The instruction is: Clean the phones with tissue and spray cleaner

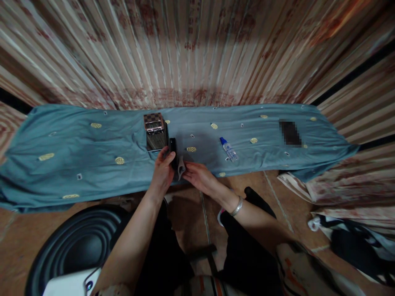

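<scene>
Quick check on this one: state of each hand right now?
Left hand: closed, holding a slim black object.
Right hand: fingers closed on a small grayish cloth.

Light is dim and muted, with an orange glow on the pleated curtain (pixel 191 49) at upper right. Pale reflections streak the glossy box (pixel 155 139) near centre. Detail is soft around the left hand (pixel 163 168) and right hand (pixel 199 176); wide-angle stretching affects the outer edges, and coarse pixelation obscures a dark rectangular object (pixel 290 133) at right.

pleated curtains (pixel 191 61) hang behind a teal cloth (pixel 101 144) — tiled floor (pixel 288 203) below.
</scene>
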Motion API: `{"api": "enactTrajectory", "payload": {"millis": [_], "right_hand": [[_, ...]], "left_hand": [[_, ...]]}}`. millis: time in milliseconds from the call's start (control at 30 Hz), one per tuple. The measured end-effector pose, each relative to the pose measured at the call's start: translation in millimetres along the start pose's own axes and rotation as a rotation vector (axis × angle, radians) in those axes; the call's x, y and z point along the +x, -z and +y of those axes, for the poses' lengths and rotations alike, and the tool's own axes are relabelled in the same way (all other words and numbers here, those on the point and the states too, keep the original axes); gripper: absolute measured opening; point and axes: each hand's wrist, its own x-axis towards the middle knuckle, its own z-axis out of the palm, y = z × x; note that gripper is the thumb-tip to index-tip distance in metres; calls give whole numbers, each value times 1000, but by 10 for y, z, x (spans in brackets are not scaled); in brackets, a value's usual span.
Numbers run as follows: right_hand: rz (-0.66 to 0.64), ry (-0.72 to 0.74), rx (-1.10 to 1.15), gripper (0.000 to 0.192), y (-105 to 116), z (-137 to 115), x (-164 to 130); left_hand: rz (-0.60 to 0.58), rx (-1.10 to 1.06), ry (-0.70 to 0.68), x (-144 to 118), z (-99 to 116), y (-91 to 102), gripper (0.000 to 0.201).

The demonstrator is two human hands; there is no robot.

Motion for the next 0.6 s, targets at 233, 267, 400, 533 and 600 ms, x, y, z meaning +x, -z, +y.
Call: {"api": "enactTrajectory", "payload": {"millis": [233,267,400,533,600], "right_hand": [[-22,-78,36,8,-6,-64,-13],[-31,-67,17,8,0,-69,-20],[-112,-47,-59,10,50,-121,-46],[-80,-37,-48,12,132,-263,-27],[-12,41,-46,12,179,-337,7]], "left_hand": [[29,20,-49,-22,-14,-13,40],[38,26,-56,-20,-11,-11,40],[49,26,-68,4,12,7,39],[29,-30,-43,13,66,11,31],[16,-63,-25,3,97,1,25]]}}
